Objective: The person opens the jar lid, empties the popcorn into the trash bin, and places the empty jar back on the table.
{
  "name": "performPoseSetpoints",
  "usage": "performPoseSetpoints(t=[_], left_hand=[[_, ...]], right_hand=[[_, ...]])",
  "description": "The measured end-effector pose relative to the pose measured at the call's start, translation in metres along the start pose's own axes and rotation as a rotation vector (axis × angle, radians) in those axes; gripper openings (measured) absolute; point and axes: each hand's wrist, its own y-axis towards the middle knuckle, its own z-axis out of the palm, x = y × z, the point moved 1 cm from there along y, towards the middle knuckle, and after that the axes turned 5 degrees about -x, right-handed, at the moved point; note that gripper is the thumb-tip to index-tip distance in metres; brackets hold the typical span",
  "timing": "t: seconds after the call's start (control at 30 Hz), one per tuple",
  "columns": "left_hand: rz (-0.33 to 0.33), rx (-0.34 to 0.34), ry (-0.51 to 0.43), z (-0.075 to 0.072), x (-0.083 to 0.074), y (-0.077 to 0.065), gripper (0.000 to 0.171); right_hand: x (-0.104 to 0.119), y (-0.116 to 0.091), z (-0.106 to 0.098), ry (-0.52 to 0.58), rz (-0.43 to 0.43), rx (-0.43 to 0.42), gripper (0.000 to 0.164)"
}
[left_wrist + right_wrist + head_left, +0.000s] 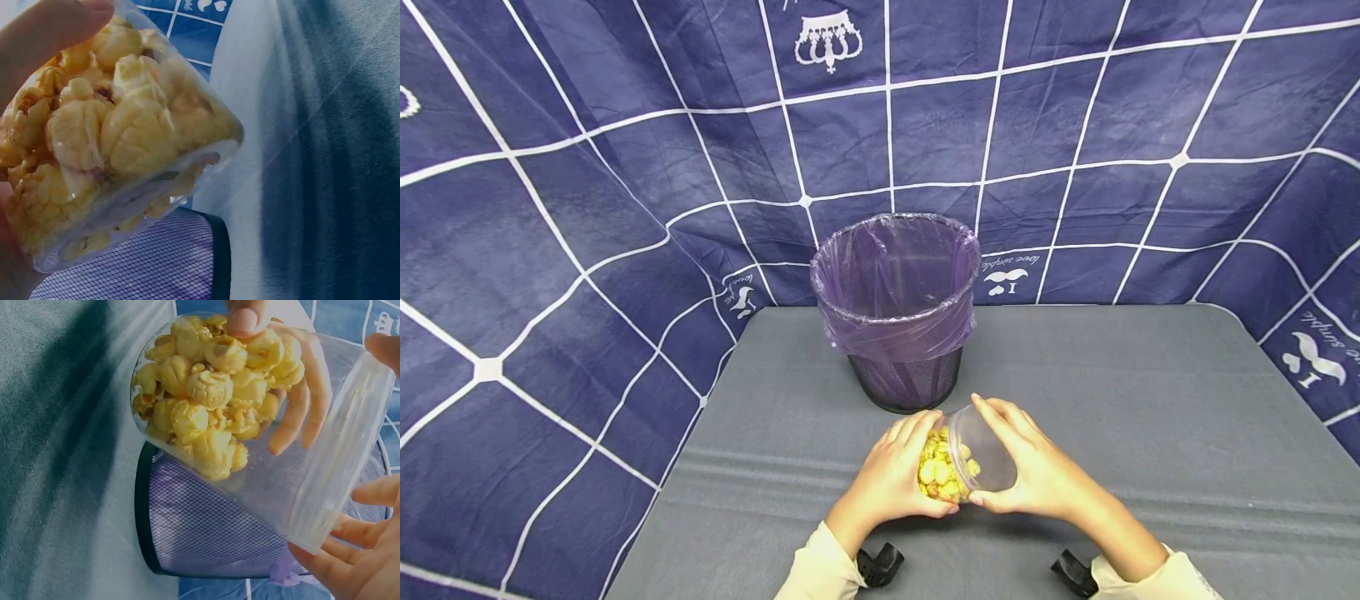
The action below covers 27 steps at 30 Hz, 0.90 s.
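Note:
A clear plastic jar (988, 450) of yellow popcorn (938, 471) lies tipped on its side between both hands, above the table in front of a bin. My left hand (891, 477) grips the jar's popcorn-filled base end, thumb on the near side and fingers over the far side. At the other end, my right hand (1037, 471) holds the ribbed clear lid (344, 456) between its thumb and fingers. The right wrist view shows the popcorn (209, 394) heaped toward the base, with a bare stretch of jar near the lid. Round base and popcorn fill the left wrist view.
Just beyond the hands stands a black mesh bin (906, 379) lined with a purple plastic bag (895, 333). Grey cloth covers the table (1112, 400). Blue curtain (1075, 108) with white lines hangs behind and at both sides.

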Motion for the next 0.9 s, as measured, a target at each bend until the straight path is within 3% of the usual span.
performPoseSetpoints(t=[0.47, 0.9], left_hand=[[0.103, -0.013, 0.116, -0.0063, 0.0033, 0.0055, 0.104], [0.1, -0.016, 0.148, -0.0083, 0.0026, 0.008, 0.096]], right_hand=[[-0.0025, 0.0017, 0.0022, 0.017, -0.032, 0.027, 0.103], [-0.0055, 0.0004, 0.0052, -0.001, -0.088, 0.006, 0.105]])
